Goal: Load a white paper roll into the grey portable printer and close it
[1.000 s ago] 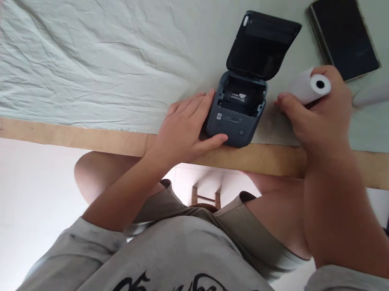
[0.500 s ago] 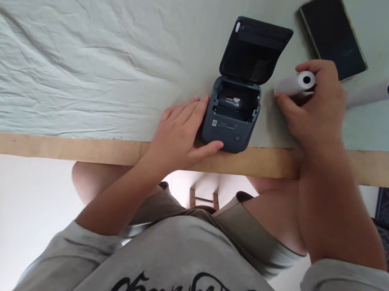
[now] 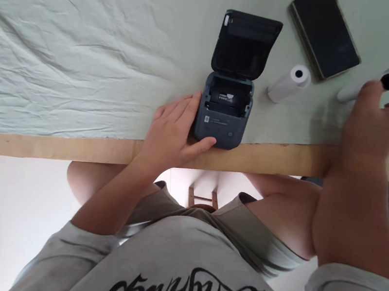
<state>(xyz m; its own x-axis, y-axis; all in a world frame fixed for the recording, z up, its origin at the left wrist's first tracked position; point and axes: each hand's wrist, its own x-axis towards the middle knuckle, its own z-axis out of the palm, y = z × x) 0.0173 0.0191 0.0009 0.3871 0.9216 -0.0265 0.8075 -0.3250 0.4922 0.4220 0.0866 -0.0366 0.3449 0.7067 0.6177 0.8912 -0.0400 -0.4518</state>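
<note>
A dark blue-grey portable label printer (image 3: pixel 218 132) rests by the table's front edge, its black lid (image 3: pixel 245 45) raised and its paper bay showing. My left hand (image 3: pixel 172 129) holds its near left corner, fingers along the side and thumb across the front. Right of the printer, a white paper roll (image 3: pixel 283 86) stands on end, untouched. Farther right is a second paper roll (image 3: pixel 353 87) with a dark core and a loose paper end. Around it, fingers spread, is my right hand (image 3: pixel 388 110); whether the thumb touches the roll I cannot tell.
A dark-screened smartphone (image 3: pixel 325 33) in a clear case lies behind the rolls. Pale green cloth (image 3: pixel 84 49), wrinkled on the left, covers the table. A bare wooden edge (image 3: pixel 105 148) runs along the front, above my legs.
My right hand has let go of the nearer paper roll, which now stands alone, and has moved right to the second roll. My left hand stays at the printer.
</note>
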